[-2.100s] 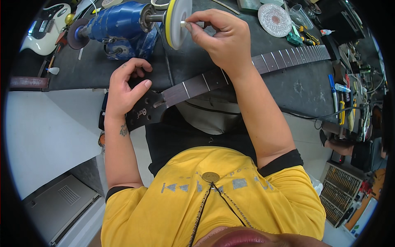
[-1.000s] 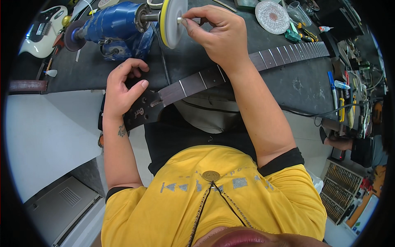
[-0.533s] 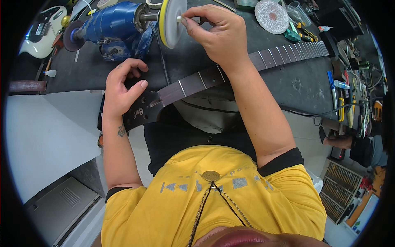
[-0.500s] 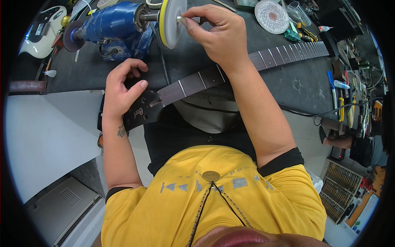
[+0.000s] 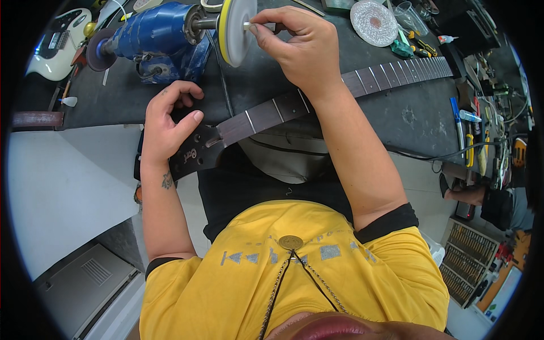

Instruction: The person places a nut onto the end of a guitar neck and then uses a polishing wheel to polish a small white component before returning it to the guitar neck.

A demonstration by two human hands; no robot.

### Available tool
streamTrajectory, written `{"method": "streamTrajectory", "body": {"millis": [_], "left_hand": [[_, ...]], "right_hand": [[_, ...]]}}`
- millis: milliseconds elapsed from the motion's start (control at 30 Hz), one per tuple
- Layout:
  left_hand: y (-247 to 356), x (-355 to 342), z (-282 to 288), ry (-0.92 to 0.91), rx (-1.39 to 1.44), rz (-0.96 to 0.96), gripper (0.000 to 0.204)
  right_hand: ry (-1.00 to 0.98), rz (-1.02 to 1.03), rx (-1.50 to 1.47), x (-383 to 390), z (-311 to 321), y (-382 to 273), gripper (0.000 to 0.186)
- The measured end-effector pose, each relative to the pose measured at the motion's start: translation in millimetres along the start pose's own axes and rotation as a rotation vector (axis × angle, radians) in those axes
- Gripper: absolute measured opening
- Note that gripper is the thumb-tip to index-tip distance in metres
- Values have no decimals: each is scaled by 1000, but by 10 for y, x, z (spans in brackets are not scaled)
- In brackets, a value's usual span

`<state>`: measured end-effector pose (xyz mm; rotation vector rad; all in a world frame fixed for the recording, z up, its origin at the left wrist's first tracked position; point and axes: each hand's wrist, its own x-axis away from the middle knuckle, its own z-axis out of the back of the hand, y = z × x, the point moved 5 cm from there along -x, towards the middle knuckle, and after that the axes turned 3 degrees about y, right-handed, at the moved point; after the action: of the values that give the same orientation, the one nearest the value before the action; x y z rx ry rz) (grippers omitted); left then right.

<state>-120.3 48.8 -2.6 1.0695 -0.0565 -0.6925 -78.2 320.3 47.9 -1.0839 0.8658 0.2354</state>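
A small whitish piece (image 5: pixel 247 26) is pinched between the thumb and fingertips of my right hand (image 5: pixel 303 48), right at the face of a grey-white disc (image 5: pixel 243 39) with a yellow backing. The disc sits on the shaft of a blue bench grinder (image 5: pixel 156 34). My right forearm passes over a guitar neck (image 5: pixel 263 118) with a dark fretted fingerboard, lying slantwise along the bench edge. Beside its black headstock (image 5: pixel 195 158) rests my left hand (image 5: pixel 170 122), fingers loosely curled, thumb apart, nothing in it. Its palm partly hides the headstock.
A black bench top (image 5: pixel 391 116) carries everything. At the far left lies a white guitar body (image 5: pixel 59 45). A round textured plate (image 5: pixel 374 22) and several hand tools stand at the back right. Markers (image 5: pixel 458 122) and a cable (image 5: pixel 430 156) lie near the right edge. Another person's leg (image 5: pixel 467 196) shows far right.
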Motion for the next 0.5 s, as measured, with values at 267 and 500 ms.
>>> {"method": "streamTrajectory", "body": {"millis": [267, 500], "left_hand": [[-17, 4, 4, -52, -18, 40, 51], [-27, 7, 2, -50, -9, 35, 51]], "right_hand": [[11, 21, 35, 53, -8, 91, 12], [16, 57, 28, 55, -9, 78, 12]]}}
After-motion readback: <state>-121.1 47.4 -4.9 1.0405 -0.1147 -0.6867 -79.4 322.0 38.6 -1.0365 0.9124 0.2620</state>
